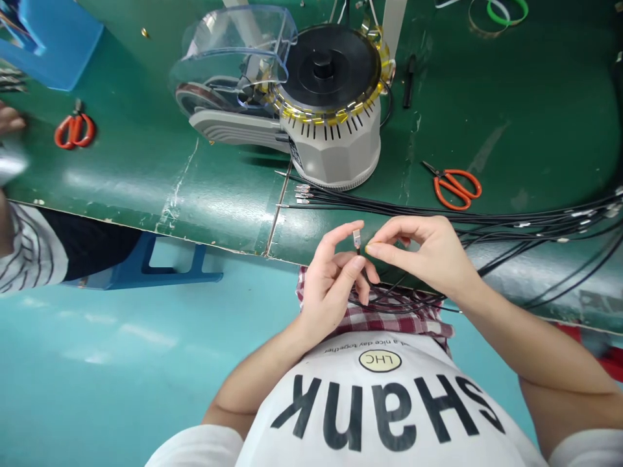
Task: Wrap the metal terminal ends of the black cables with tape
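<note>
My left hand pinches a thin black wire with a small metal terminal at its tip, held upright just over the near edge of the green table. My right hand meets it from the right, fingertips pinched at the wire just below the terminal. More black wires loop across my lap under both hands.
A grey tape dispenser with yellow tape strips stands at the middle back. A bundle of black terminal-tipped wires runs right along the table. Orange scissors lie right, another pair left. Another person's hand and striped sleeve sit far left.
</note>
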A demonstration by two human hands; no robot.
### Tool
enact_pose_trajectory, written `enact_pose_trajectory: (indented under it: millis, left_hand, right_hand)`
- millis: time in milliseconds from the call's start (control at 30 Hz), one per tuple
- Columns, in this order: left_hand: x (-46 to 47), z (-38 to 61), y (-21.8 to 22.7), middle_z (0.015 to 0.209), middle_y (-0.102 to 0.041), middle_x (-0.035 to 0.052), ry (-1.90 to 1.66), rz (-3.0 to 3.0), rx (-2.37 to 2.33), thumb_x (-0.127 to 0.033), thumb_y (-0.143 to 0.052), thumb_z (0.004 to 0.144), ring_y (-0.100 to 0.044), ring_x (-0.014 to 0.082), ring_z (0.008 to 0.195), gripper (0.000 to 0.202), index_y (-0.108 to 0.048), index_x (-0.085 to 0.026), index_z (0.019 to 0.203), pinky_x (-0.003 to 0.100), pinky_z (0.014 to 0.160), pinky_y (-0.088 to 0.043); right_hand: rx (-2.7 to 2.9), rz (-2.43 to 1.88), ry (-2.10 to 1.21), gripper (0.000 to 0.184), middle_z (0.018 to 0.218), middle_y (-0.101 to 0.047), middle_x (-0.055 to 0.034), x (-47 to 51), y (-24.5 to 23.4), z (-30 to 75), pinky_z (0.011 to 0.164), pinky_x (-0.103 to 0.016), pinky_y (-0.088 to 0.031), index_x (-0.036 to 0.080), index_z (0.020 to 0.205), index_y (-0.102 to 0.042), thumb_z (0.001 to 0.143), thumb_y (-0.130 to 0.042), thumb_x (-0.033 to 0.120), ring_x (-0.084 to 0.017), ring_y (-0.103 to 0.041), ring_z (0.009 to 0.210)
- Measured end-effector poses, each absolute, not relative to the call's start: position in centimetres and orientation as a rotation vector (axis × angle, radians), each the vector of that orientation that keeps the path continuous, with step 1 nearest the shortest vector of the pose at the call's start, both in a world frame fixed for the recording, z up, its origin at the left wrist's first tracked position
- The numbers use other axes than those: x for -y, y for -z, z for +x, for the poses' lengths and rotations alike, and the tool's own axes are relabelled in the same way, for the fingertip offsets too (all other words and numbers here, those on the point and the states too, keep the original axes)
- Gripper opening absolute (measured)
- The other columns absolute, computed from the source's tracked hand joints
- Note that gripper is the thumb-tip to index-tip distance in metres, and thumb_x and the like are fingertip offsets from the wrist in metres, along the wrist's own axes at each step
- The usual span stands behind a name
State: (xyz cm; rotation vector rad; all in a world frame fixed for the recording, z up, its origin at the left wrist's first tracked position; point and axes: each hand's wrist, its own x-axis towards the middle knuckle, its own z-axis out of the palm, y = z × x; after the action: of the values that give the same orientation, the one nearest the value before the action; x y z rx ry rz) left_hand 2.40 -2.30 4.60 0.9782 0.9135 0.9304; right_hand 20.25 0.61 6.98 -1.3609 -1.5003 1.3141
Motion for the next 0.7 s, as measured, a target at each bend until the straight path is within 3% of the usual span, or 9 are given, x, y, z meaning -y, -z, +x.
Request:
enact_pose_trajectory:
  millis: [700]
  left_hand:
    - [2.28,2.51,-4.33,0.073,-0.067,-0.0018,-0.855,0.881,-0.852,-0.036,-0.06,0.097,-0.059,0.0115,0.044,0.041,-0.046,-0.029,0.135,0.024,0.045,-0.049]
  right_hand:
    - [1.482,-1.331,-1.326,0.027,0.071,-0.07,-0.0027,-0.82,-6.35,20.07,0.061,-0.028,-0.051,0.019,0.078,-0.075,0.082,-0.077,0.045,-0.014,-0.061,0.065]
